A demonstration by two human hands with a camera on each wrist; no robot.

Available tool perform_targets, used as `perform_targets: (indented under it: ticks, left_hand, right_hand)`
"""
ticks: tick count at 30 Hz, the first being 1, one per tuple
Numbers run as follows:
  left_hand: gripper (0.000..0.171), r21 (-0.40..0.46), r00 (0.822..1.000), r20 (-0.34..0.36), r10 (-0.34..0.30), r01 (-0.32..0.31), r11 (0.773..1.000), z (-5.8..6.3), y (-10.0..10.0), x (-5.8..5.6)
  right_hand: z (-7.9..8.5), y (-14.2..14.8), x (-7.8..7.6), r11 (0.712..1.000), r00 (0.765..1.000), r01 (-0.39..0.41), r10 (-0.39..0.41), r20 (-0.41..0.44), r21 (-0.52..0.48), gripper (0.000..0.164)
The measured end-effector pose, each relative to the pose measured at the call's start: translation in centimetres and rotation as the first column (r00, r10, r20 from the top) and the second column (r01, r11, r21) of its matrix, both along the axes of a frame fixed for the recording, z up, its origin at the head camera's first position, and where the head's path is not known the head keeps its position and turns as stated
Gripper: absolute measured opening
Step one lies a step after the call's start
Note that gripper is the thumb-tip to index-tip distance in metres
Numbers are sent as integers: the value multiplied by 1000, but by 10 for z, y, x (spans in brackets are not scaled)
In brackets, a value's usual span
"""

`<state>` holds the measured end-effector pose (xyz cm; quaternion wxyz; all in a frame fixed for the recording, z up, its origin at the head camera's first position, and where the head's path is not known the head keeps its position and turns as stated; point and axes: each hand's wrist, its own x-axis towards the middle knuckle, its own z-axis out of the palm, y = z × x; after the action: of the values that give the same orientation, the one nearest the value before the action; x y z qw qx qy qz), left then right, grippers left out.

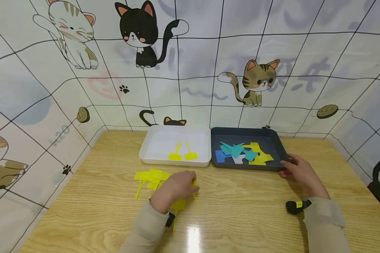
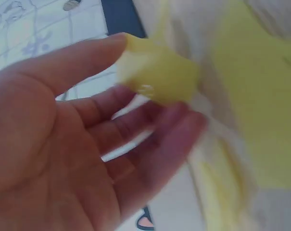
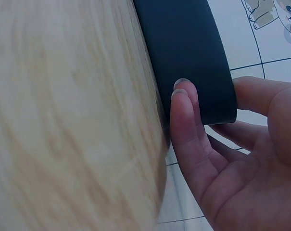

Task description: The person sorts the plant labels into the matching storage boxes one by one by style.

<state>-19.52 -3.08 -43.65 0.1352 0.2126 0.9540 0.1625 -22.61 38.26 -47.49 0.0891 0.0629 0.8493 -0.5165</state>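
My left hand (image 1: 177,185) is over the table in front of the white tray (image 1: 174,130). Between thumb and fingertips it pinches a yellow cable tie tag (image 2: 157,72), a small flat flag with a thin tail. Several more yellow cable tie tags (image 1: 142,175) lie loose on the wood around and partly under that hand. Two others (image 1: 190,156) lie inside the white tray. My right hand (image 1: 301,173) grips the right front corner of the dark tray (image 3: 188,53), with the thumb at its rim and the fingers along the outer wall.
Inside the dark tray are teal pieces (image 1: 235,150), yellow pieces (image 1: 261,158), a blue piece (image 1: 221,156) and a pale piece (image 1: 239,159). Both trays stand side by side at the back of the wooden table (image 1: 240,211), before a cat-printed wall covering (image 1: 196,70).
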Motion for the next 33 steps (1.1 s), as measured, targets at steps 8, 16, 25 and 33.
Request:
perform_targets:
  ticks: [8, 16, 25, 33]
  left_hand:
    - [10, 108, 994, 43, -104, 99, 989, -11, -12, -13]
    - [16, 325, 1000, 6, 25, -26, 945, 3, -34, -27]
    - [9, 521, 930, -111, 350, -245, 818, 6, -60, -39]
    - [27, 509, 808, -231, 542, -374, 775, -2, -79, -45]
  right_hand:
    - [2, 0, 0, 1000, 1000, -6, 6, 3, 16, 76]
    - [2, 0, -3, 1000, 1000, 6, -6, 1, 5, 75]
    - [1, -1, 0, 1000, 1000, 17, -17, 9, 4, 75]
    - [1, -1, 2, 1000, 1000, -2, 2, 5, -14, 78]
